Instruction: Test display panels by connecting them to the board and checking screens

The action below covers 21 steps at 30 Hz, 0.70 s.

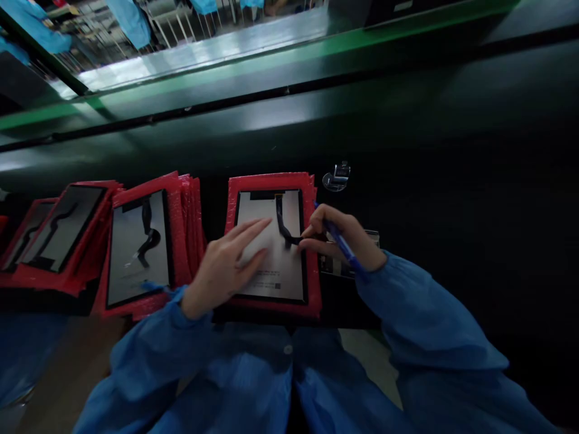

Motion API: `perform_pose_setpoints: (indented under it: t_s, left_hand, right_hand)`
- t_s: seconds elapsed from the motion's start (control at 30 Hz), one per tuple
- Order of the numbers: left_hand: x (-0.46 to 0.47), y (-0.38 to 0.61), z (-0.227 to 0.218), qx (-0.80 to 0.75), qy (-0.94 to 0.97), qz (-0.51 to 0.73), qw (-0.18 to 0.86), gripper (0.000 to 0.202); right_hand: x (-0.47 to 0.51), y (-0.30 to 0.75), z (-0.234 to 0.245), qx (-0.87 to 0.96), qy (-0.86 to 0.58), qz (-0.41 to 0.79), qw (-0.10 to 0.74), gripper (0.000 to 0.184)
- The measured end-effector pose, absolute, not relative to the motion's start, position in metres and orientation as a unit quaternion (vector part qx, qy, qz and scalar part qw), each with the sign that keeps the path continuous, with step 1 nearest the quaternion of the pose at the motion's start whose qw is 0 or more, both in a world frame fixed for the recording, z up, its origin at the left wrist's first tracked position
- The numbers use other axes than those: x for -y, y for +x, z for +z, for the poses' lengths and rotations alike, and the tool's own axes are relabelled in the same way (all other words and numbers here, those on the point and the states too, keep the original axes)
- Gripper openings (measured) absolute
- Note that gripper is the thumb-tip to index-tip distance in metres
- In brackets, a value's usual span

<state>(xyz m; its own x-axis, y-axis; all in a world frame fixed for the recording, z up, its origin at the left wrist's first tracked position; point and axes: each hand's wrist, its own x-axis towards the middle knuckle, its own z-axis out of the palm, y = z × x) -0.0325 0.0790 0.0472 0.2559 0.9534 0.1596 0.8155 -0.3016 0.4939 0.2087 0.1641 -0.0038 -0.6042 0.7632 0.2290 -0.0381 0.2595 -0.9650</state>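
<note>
In front of me a display panel (257, 211) lies back side up on a red bubble-wrap sleeve (312, 301). A dark ribbon cable (280, 218) runs down from its top edge and bends to the right. My right hand (339, 232) pinches the free end of that cable. A blue pen (341, 244) is also tucked in the same hand, along the palm. My left hand (226, 265) rests on or just over the panel's left part, fingers stretched out and holding nothing.
More panels on red sleeves stand in stacks to the left, the nearest panel (122, 259) with a curled cable. A small clear plastic piece (337, 177) lies beyond my right hand. Partly hidden under that hand is a small dark item (335, 267). A long rail (271, 93) crosses behind.
</note>
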Motion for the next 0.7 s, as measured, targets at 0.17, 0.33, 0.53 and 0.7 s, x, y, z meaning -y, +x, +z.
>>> perform_pose_setpoints:
  t_s: [0.17, 0.33, 0.53, 0.7]
  left_hand:
    - [-0.094, 0.006, 0.019, -0.547, 0.668, 0.282, 0.418, 0.038]
    - [-0.102, 0.002, 0.013, -0.562, 0.608, 0.324, 0.458, 0.020]
    - [-0.102, 0.001, 0.013, -0.584, 0.615, 0.306, 0.432, 0.015]
    - [-0.104, 0.002, 0.013, -0.569, 0.639, 0.292, 0.428, 0.013]
  right_hand:
    - [-0.155, 0.197, -0.012, 0.773, -0.290, 0.456, 0.334, 0.041]
    - [-0.158, 0.199, -0.014, 0.776, -0.274, 0.455, 0.341, 0.025]
    - [-0.157, 0.196, -0.018, 0.769, -0.276, 0.449, 0.363, 0.026]
    - [-0.155, 0.194, -0.020, 0.763, -0.249, 0.475, 0.361, 0.025]
